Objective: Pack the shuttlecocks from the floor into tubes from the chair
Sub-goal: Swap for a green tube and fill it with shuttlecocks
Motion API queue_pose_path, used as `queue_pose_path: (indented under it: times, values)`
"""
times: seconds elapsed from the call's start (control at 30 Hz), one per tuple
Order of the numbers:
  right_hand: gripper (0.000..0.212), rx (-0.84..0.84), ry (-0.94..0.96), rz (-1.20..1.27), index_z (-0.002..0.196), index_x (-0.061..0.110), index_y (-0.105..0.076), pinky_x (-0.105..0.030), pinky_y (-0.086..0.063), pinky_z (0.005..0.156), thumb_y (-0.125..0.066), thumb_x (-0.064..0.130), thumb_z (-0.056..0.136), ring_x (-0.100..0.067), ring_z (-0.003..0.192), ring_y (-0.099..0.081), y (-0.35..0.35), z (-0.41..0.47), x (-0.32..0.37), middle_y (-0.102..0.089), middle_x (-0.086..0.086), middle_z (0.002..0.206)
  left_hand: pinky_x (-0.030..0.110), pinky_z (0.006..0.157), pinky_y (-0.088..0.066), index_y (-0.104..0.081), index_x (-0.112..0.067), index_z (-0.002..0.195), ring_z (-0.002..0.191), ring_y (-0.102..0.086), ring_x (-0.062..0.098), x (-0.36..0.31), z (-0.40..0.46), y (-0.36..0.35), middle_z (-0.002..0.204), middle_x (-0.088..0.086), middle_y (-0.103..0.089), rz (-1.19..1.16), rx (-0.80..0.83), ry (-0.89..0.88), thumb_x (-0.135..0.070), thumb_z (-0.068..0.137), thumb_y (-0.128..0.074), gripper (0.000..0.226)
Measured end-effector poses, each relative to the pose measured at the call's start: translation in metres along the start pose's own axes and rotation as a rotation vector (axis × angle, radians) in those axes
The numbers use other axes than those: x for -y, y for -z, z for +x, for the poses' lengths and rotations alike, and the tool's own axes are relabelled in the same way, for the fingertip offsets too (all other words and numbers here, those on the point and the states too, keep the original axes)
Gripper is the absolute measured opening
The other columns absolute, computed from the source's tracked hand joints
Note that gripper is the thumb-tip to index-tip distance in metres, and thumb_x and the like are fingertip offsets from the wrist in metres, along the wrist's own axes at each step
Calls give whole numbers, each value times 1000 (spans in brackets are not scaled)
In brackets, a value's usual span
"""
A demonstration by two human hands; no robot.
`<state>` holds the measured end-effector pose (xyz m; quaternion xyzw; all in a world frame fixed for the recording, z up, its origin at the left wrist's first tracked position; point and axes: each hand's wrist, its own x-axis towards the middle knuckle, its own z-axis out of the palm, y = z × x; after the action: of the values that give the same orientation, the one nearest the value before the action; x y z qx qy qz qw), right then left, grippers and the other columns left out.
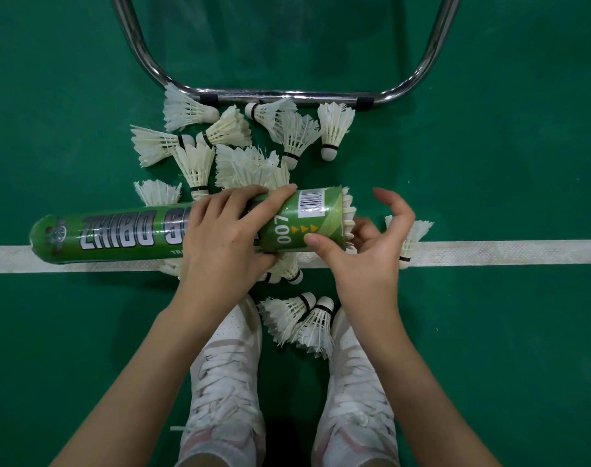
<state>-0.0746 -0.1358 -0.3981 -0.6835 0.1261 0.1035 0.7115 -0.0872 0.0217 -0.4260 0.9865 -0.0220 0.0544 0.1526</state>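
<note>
Green tube [146,232] held sideways above the court floor [489,146], feathers showing at its open right end.

Left hand [225,235] wraps its fingers round the tube near the middle; right hand [361,254] sits at the mouth, thumb on the tube wall, fingers loosely curled beside a shuttlecock [348,215] whose white skirt pokes out of the opening. Loose shuttlecocks [240,146] lie scattered on the floor behind the tube, below the chrome chair frame [287,95], with 2 more [301,320] between the white shoes [225,392].
</note>
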Motion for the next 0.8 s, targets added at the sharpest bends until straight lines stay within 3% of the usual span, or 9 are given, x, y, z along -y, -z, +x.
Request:
queue_pose_path:
  times: [0.13, 0.4, 0.8]
  values:
    - [56, 67, -65, 51, 105, 29, -39, -33, -54, 82, -71, -5, 74, -14, 80, -66, 4, 3, -1, -68, -2, 78, 43, 92, -35, -42, -33, 136, 106, -54, 30, -1, -1, -1, 118, 4, -59, 7, -6, -9, -32, 62, -82, 84]
    - [27, 160, -124, 82, 97, 13, -57, -16, -52, 76, -64, -7, 79, -5, 83, -67, 5, 4, 1, -69, 2, 88, 41, 91, -32, -46, -31, 136, 105, -54, 30, -2, -3, -2, 118, 5, -59, 19, -10, -16, -33, 64, -80, 80]
    - [25, 247, -165, 112, 103, 10, -63, -16, -51, 77, -61, -4, 82, -10, 91, -67, 13, 5, 0, -71, -2, 98, 39, 91, -31, -46, -32, 136, 105, -54, 28, -4, -3, -2, 117, 4, -59, 11, -12, -22, -42, 70, -61, 68]
